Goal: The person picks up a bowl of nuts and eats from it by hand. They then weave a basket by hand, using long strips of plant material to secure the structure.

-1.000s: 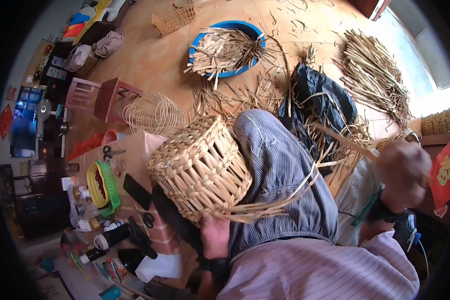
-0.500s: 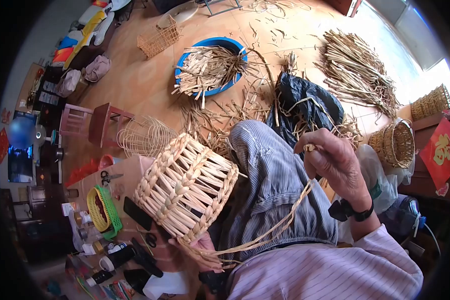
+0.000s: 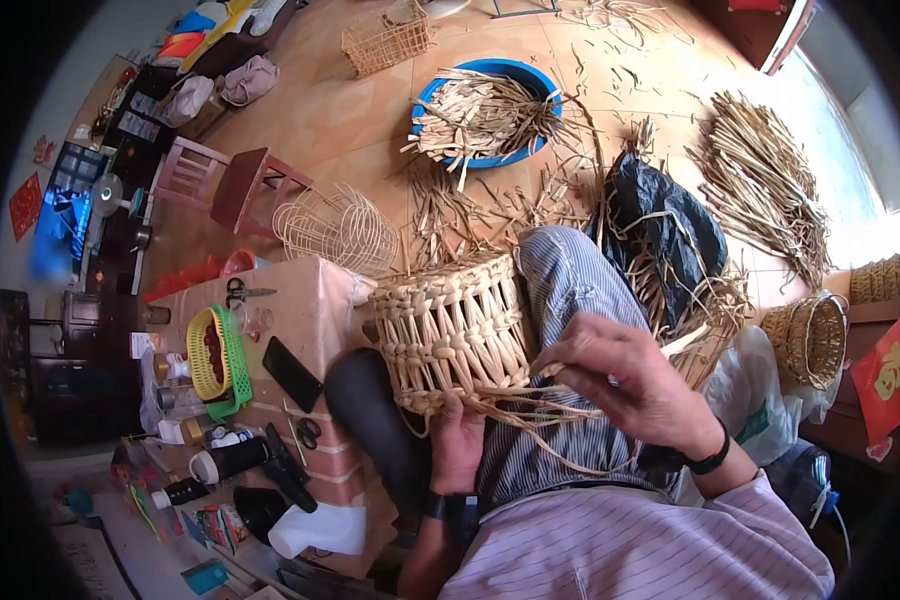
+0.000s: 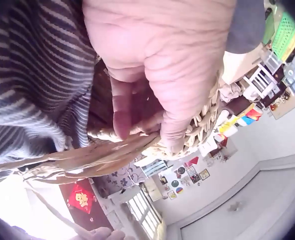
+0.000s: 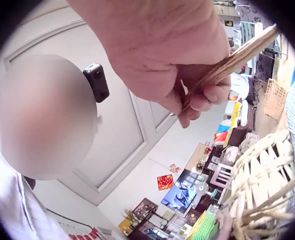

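A woven straw basket with open slatted sides lies against the person's striped-trousered thigh. The left hand grips its near edge, thumb on the outside; in the left wrist view the fingers reach in behind the weave. Loose straw strands trail from that edge toward the right. Just right of the basket, the right hand pinches a flat straw strand between thumb and fingers, and the strand's long end sticks out past the hand in the right wrist view.
On the left, a low table bears scissors, a phone and a yellow basket. Ahead on the floor are a blue tub of straw, a black plastic bag and a straw bundle. Another basket stands right.
The right hand has come from far out on the right, over the thigh, to beside the basket. The basket tilted and turned back in the left hand's grip. The head view shifted.
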Tool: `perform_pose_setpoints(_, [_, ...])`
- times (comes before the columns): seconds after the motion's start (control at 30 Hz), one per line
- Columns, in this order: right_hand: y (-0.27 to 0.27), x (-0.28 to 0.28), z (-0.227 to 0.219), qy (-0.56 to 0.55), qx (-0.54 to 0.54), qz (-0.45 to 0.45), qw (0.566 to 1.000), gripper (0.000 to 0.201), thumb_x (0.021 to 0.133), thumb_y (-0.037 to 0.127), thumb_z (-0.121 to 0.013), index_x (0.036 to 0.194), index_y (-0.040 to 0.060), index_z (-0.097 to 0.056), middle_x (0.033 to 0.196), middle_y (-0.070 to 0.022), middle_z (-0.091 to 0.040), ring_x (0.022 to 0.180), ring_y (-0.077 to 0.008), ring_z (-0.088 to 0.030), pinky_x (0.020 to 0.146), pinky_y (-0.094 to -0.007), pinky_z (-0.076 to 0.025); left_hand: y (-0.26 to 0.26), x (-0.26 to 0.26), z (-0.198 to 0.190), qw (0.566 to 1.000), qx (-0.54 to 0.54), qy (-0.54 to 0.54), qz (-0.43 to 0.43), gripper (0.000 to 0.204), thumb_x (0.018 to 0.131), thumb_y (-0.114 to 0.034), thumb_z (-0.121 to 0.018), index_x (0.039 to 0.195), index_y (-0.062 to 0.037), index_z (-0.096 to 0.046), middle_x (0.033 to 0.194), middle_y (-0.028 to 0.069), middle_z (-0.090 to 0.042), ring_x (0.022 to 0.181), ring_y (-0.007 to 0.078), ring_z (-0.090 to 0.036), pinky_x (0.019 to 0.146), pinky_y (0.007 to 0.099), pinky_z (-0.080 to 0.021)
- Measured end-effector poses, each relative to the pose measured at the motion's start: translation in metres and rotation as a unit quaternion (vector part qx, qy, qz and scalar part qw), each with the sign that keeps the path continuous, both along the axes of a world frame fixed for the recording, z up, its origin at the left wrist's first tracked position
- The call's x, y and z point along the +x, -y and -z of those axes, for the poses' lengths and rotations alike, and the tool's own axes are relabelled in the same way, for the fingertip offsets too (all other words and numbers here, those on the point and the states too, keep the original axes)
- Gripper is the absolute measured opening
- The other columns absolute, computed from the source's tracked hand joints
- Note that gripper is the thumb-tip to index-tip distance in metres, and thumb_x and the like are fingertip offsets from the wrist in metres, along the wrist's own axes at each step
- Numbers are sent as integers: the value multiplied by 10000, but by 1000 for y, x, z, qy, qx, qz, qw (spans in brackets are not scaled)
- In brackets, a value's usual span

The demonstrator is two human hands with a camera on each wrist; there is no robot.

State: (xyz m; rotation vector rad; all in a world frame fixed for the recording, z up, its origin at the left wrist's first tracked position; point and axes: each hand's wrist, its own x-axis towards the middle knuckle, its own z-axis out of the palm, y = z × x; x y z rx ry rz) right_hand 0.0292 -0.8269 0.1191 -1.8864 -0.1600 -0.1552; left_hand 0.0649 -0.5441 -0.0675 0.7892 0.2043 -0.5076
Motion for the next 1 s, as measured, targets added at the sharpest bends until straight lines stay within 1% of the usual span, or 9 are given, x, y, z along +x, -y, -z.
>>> perform_pose_setpoints(0.2, [-38,7,29,-63,17,24,998,128,955,6,-695,1071,0,-642,981,-191,-704,842,-414,-715,681,-449,-563,11,5,-32,1000,-15,3,-4,422,1072,-268,-645,1423,-43,-579,1305,111,-706,1184,236,-695,1025,421,-579])
perform_pose_setpoints(0.47, [-60,28,53,-4,-141,38,989,183,895,94,-753,1034,40,-647,913,-138,-632,782,-396,-695,657,-469,-570,27,14,-43,999,14,-10,-38,523,1020,-151,-679,1508,-83,-504,1413,71,-634,1248,197,-643,1050,387,-555])
perform_pose_setpoints(0.73, [-84,45,60,-17,-227,41,973,299,866,282,-805,879,62,-603,836,-128,-628,724,-369,-684,594,-475,-545,23,11,-27,997,23,-32,-70,352,1022,-137,-674,1340,-2,-610,1268,76,-691,1115,174,-694,963,342,-593])
perform_pose_setpoints(0.77, [-85,45,61,-9,-245,49,968,293,864,284,-802,860,69,-604,825,-125,-627,715,-366,-681,587,-474,-540,22,6,-12,994,28,-62,-83,296,1013,-108,-661,1290,-7,-637,1198,107,-716,1061,219,-712,915,368,-596])
perform_pose_setpoints(0.8, [-88,45,63,4,-257,53,965,288,862,287,-800,840,76,-605,814,-123,-626,706,-362,-678,580,-472,-536,20,3,-5,986,152,35,-55,254,1003,-81,-640,1247,-13,-655,1134,147,-725,1013,275,-716,874,398,-590])
perform_pose_setpoints(0.83, [-90,46,64,0,-252,56,966,273,856,271,-798,809,83,-605,787,-117,-615,689,-354,-671,571,-467,-532,17,0,1,951,280,122,-40,220,993,-55,-620,1204,-20,-673,1070,186,-733,965,331,-721,833,429,-584])
perform_pose_setpoints(0.87, [-94,47,63,7,-258,65,964,249,855,244,-788,796,86,-605,762,-113,-600,669,-349,-656,570,-469,-532,16,-1,4,808,503,305,29,205,982,-31,-592,1167,-29,-681,1011,234,-725,921,398,-711,799,464,-570])
perform_pose_setpoints(0.97, [-101,48,62,11,-277,68,958,146,867,136,-725,803,73,-611,802,-126,-598,670,-360,-655,577,-473,-532,19,-1,14,771,563,296,23,113,978,-23,-621,1079,-20,-671,996,188,-717,945,327,-727,778,407,-570])
perform_pose_setpoints(1.0, [-103,50,63,16,-276,78,958,141,865,117,-716,794,63,-606,806,-132,-594,672,-367,-661,584,-475,-534,21,3,-17,724,604,328,61,138,953,1,-619,1083,-17,-662,951,232,-704,916,382,-728,762,429,-565])
